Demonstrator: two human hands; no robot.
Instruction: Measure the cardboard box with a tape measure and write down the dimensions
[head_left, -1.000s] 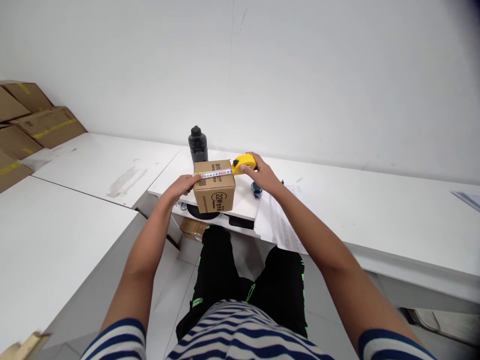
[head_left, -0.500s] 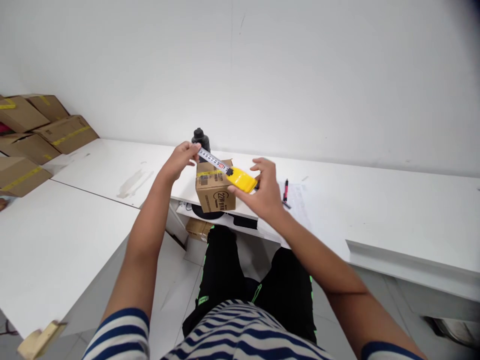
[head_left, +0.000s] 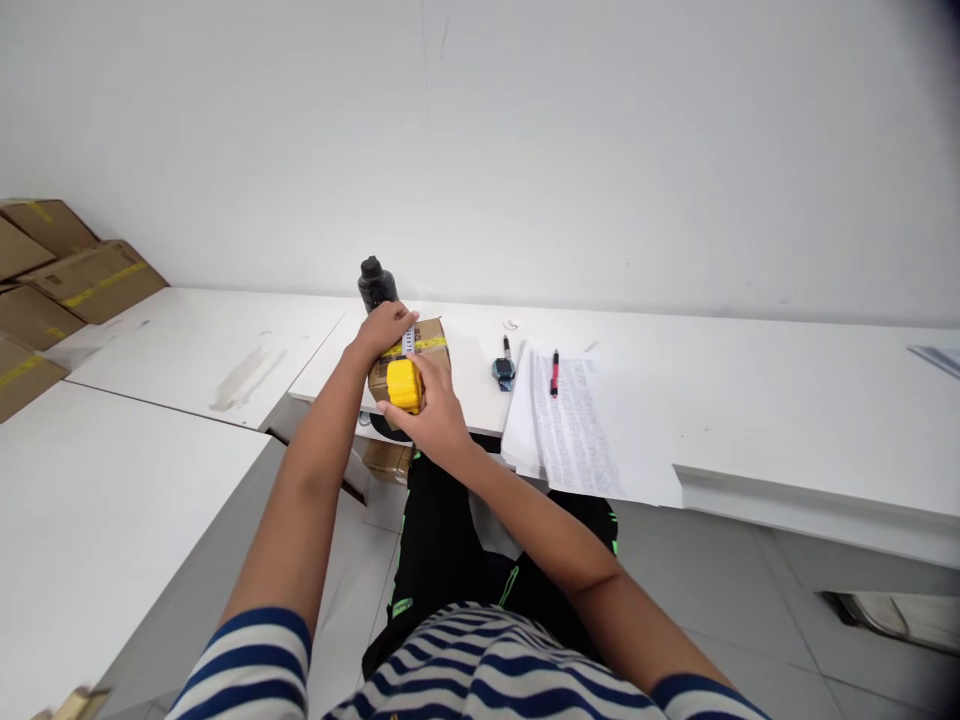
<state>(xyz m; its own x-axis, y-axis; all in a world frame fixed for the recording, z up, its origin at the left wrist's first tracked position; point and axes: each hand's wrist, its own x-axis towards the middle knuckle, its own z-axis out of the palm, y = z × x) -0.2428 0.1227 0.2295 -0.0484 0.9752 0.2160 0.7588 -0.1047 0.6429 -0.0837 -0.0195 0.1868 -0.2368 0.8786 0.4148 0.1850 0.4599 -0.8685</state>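
A small cardboard box [head_left: 435,332] with yellow tape stands at the front edge of the white desk. My right hand [head_left: 435,405] is closed round the yellow case of a tape measure [head_left: 403,385], held at the box's near side. From the case a short length of the blade [head_left: 409,341] runs away from me across the box top. My left hand [head_left: 386,328] pinches the blade's far end at the back edge of the box. A dark bottle [head_left: 376,283] stands right behind that hand.
Right of the box lie a watch [head_left: 504,370], a black pen [head_left: 507,345], printed sheets [head_left: 574,430] and a red pen [head_left: 555,373]. Several cardboard boxes [head_left: 97,280] are stacked at the far left. Another box [head_left: 388,460] sits below the desk.
Both hands have come down and left with the tape measure. Its blade, slanting in the air above the box before, now lies front to back across the box top.
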